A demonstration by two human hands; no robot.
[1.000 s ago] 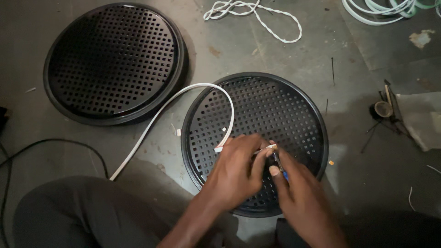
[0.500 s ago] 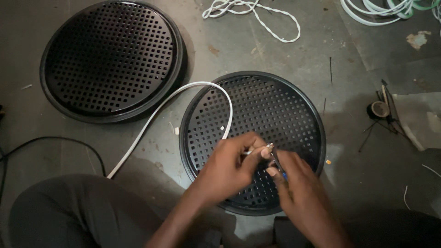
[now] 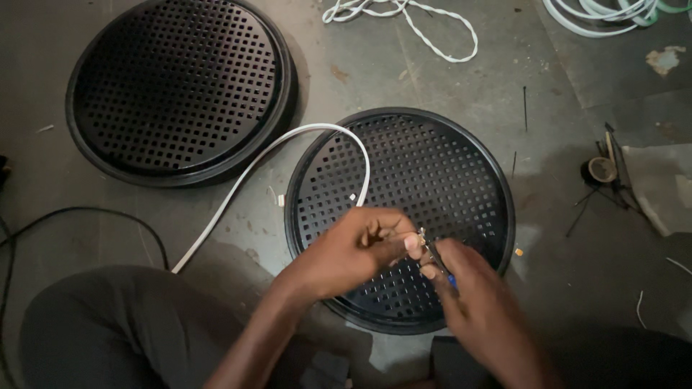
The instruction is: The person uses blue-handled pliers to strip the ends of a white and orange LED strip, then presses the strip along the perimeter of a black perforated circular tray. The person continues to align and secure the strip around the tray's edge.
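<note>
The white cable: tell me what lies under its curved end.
The white cable arcs over the nearer black perforated grille, which lies on the grey floor. The left hand covers its tip.

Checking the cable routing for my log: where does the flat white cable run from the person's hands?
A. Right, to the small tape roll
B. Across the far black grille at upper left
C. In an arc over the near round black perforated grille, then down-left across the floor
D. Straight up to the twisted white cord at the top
C: the flat white cable arcs over the near round black perforated grille from the left hand, then slants down-left over the grey floor.
</note>
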